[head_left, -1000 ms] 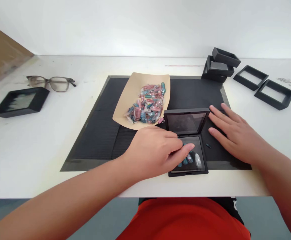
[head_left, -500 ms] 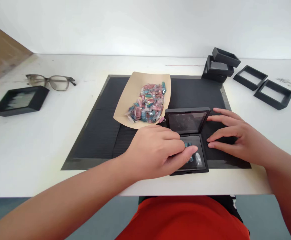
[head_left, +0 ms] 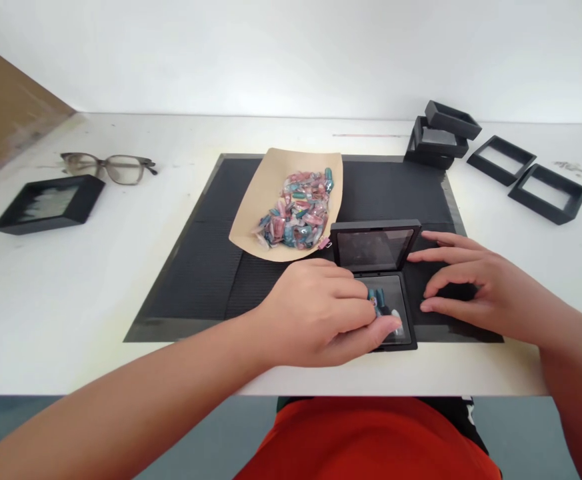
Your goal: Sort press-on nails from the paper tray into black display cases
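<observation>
My left hand reaches over the lower half of an open black hinged case, its fingers curled and its thumb low over the inside. Whatever its fingertips hold is hidden. Inside the case lie small teal pieces resembling press-on nails and a clear, whitish piece. The windowed lid stands tilted up at the back. My right hand is just right of the case, fingers spread near the lid's edge. Its thumb and index tip are close together, with nothing visible between them.
A tan paper tray holds a heap of pink and teal pieces in clear wrapping. It rests on a black mat. Black frames are stacked at the back right, with two more frames beside them. Glasses and a black box lie left.
My left hand has shifted slightly down and right over the case. The small teal bit at my right thumb and index finger is no longer visible, and those fingertips have moved slightly right and down.
</observation>
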### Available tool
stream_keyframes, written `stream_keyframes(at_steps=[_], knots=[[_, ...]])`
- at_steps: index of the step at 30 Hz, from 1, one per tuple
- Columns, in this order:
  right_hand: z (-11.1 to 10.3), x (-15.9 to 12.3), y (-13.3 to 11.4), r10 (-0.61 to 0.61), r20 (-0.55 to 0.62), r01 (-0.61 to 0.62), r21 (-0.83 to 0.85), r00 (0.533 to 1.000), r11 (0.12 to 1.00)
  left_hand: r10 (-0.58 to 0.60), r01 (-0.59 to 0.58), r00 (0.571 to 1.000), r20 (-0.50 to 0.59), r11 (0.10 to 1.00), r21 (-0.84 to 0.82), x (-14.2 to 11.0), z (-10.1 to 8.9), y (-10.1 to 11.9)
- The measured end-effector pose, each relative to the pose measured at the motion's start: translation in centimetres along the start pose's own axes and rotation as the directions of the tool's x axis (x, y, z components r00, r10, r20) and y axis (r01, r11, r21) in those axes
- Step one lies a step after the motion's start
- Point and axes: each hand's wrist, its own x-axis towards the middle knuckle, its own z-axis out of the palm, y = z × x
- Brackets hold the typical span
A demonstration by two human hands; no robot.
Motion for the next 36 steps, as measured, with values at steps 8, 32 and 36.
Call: stream_keyframes(at_steps=[8,32,36], knots=[[-0.2,0.0,0.4,-0.004,-0.066,-0.001,-0.075,0.998,0.997,0.003,-0.003,0.999,0.034,1.0,0.006,0.0,-0.1,0.0],[-0.3,-0.5,0.9,0.109,-0.108,-0.123,-0.137,0.988,0.983,-0.033,0.032,0.994,-0.103,0.999,-0.005,-0.5,0.9,0.3],[-0.5,-0.9,1.4,0.148,-0.179,-0.18,-0.177,0.973,0.968,-0.036,0.035,0.994,-0.107,0.999,-0.004,-0.9,1.3,0.4]])
